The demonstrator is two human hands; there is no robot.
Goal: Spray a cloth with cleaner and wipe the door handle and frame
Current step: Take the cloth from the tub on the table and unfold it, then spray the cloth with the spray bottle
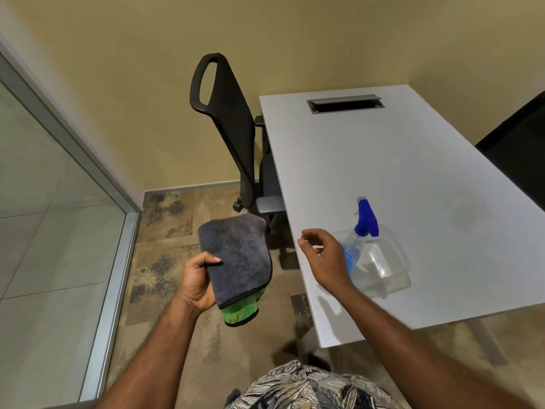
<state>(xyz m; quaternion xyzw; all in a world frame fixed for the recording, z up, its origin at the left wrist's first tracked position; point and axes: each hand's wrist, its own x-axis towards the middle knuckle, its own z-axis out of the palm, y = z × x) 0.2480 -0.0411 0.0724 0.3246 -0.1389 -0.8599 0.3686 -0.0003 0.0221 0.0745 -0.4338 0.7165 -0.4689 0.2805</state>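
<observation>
My left hand [197, 280] grips a folded grey cloth [237, 255] with a green underside, holding it flat over the floor to the left of the table. A clear spray bottle [374, 258] with a blue trigger head stands on the white table [427, 178] near its front left corner; a little blue liquid shows inside. My right hand [323, 253] hovers just left of the bottle, over the table edge, fingers loosely curled and holding nothing. No door handle is in view.
A black office chair [233, 125] is tucked against the table's left side. A glass panel with a metal frame [118, 261] runs down the left. A dark chair back [519, 149] sits at the far right. Patterned carpet lies between the frame and the table.
</observation>
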